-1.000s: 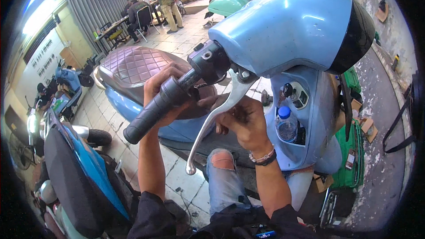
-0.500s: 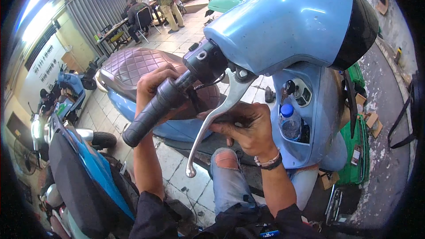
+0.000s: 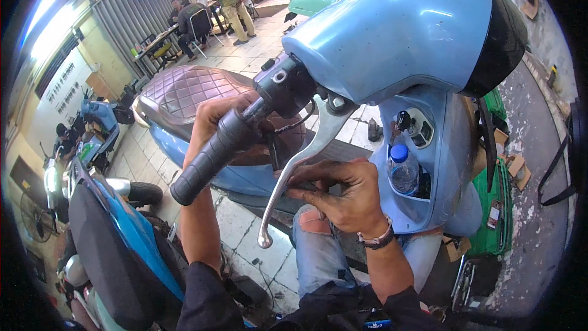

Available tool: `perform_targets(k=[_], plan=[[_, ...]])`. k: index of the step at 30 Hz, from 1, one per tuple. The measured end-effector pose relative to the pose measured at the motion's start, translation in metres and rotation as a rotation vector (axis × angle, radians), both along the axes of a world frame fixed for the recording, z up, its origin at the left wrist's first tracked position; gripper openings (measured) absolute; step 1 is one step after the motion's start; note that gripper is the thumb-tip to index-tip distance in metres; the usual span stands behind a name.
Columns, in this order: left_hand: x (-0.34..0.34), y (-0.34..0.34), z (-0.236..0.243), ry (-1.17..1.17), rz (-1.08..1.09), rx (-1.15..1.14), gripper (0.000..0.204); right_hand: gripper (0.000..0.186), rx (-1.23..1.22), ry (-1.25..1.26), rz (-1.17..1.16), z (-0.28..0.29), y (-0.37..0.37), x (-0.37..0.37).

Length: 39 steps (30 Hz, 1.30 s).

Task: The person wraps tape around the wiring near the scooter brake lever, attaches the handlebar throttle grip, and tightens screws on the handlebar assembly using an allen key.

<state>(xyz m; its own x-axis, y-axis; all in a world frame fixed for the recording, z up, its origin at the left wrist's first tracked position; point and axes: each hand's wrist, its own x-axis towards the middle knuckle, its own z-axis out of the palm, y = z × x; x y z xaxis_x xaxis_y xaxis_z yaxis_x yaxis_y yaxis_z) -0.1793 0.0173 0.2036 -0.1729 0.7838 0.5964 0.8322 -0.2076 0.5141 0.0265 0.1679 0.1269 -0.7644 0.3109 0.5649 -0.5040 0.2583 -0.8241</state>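
A scooter's black rubber handlebar grip (image 3: 205,162) angles down from the switch housing (image 3: 285,86), beside a silver brake lever (image 3: 294,171). My left hand (image 3: 222,110) is curled behind the grip's upper end; its fingertips and whatever they hold are hidden. Just behind the lever, my right hand (image 3: 346,193) is closed, thumb and fingers pinched together. What lies in that pinch cannot be made out. A thin black cable (image 3: 294,125) runs below the housing, between the hands. Above them is the blue headlamp cowl (image 3: 392,34).
The quilted brown seat (image 3: 190,98) lies beyond my left hand. A blue-capped water bottle (image 3: 403,171) stands in the scooter's front pocket. Another scooter with a black seat (image 3: 101,239) is close on the left. A green crate (image 3: 496,208) sits at right. People are in the background.
My right hand has shifted slightly right and down, its fingers drawn closer together. The left hand stays behind the grip, moved only a little. The cable shows more clearly.
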Motion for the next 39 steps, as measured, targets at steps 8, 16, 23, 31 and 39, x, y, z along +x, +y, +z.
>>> perform_targets(k=[8, 16, 23, 31, 39], plan=[[-0.008, 0.002, -0.003, -0.062, -0.114, 0.002, 0.046, 0.017, 0.045, 0.127, -0.028, -0.003, -0.004, 0.005], [-0.005, 0.001, -0.031, -0.233, -0.129, 0.105, 0.051, 0.018, 0.085, 0.151, -0.063, -0.006, -0.013, 0.008], [-0.003, -0.005, -0.047, -0.131, -0.049, 0.168, 0.054, 0.022, 0.197, 0.178, -0.125, -0.012, -0.017, 0.007], [0.027, -0.011, -0.058, -0.495, 0.046, 0.178, 0.063, 0.03, 0.289, 0.245, -0.193, -0.017, -0.018, 0.004], [0.057, -0.01, -0.046, -0.617, 0.163, 0.163, 0.048, 0.03, 0.465, 0.303, -0.322, -0.033, -0.021, -0.005]])
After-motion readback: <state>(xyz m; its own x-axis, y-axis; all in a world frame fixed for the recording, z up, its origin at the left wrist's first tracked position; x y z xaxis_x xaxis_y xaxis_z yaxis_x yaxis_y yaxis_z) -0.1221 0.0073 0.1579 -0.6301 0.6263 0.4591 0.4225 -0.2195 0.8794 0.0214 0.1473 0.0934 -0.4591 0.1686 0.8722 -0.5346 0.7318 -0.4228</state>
